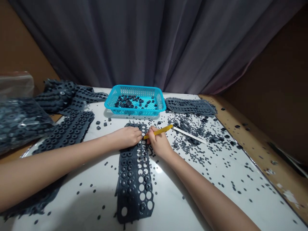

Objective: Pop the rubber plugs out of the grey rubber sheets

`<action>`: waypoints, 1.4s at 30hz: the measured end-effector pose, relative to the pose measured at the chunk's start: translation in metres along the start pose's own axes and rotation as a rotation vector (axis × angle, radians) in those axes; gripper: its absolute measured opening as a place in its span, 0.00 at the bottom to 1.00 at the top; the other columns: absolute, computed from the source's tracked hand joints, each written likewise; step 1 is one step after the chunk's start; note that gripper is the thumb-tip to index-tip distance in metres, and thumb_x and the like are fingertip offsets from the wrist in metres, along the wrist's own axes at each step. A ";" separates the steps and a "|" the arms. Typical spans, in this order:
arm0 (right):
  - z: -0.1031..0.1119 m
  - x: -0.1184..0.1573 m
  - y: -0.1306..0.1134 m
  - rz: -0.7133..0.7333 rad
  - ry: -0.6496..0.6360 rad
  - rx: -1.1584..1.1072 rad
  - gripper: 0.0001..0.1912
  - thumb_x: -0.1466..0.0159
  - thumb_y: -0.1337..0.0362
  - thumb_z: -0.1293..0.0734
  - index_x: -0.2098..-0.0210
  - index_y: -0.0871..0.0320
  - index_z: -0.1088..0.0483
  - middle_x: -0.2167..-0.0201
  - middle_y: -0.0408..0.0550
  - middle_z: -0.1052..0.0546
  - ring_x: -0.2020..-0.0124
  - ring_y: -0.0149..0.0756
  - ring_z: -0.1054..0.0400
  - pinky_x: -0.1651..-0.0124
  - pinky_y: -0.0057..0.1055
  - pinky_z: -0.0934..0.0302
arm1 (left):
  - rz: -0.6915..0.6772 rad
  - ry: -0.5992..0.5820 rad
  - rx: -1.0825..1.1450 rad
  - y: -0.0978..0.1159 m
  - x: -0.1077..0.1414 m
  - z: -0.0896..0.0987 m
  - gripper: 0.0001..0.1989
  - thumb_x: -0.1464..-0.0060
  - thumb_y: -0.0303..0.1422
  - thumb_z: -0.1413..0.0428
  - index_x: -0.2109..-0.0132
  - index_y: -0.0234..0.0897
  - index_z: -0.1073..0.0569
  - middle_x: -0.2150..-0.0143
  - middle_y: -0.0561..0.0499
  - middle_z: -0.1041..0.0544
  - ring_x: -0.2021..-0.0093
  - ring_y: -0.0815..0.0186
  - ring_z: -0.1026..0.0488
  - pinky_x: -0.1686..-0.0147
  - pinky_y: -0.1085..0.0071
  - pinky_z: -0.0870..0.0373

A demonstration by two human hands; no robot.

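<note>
In the middle of the white counter (pixel 106 179), a long black rubber sheet (pixel 133 179) lies flat between my arms. My right grip (pixel 157 141) is closed around a yellow tool (pixel 161 130), its dark tip down at the holes near the sheet's far end. My left grip (pixel 128 138) rests on the sheet just beside that tip, fingers curled; I cannot tell whether they pinch anything.

I judge this sheet to be partly cleared. Its two right-hand rows are mostly bare holes, with a few rings (pixel 148 186) seated toward the near end and others partway up. The two left-hand rows look largely full, apart from one open hole at the near corner. What lies beneath my left grip is hidden.

Beyond the sheet, a blue basket (pixel 138 110) holds a loose scatter of black pieces (pixel 126 101), well short of full. To my left, another sheet (pixel 72 128) is packed with rings, so it looks untouched. A clear bag (pixel 21 122) of dark pieces sits beside it. On my right, small black discs (pixel 192 154) lie strewn around a white strip (pixel 190 135).
</note>
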State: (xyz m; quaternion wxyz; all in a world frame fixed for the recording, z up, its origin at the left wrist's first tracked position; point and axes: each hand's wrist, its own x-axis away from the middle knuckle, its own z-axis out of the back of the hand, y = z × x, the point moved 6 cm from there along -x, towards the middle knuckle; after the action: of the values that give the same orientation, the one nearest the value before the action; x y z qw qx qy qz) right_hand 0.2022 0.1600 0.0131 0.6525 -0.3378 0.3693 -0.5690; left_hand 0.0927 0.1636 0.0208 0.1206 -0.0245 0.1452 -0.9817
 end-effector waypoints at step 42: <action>0.001 0.002 -0.005 0.010 -0.070 0.063 0.13 0.35 0.65 0.49 0.76 0.54 0.46 0.81 0.40 0.37 0.76 0.34 0.41 0.69 0.30 0.48 | 0.677 0.213 1.189 -0.054 0.025 -0.010 0.15 0.42 0.42 0.50 0.62 0.34 0.28 0.66 0.49 0.26 0.66 0.64 0.31 0.64 0.69 0.35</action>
State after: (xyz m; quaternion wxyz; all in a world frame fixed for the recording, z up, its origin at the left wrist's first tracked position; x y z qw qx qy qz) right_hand 0.2005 0.1573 0.0175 0.6782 -0.3351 0.3297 -0.5649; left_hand 0.0553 0.2105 0.0272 0.3984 0.1888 -0.4071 -0.8000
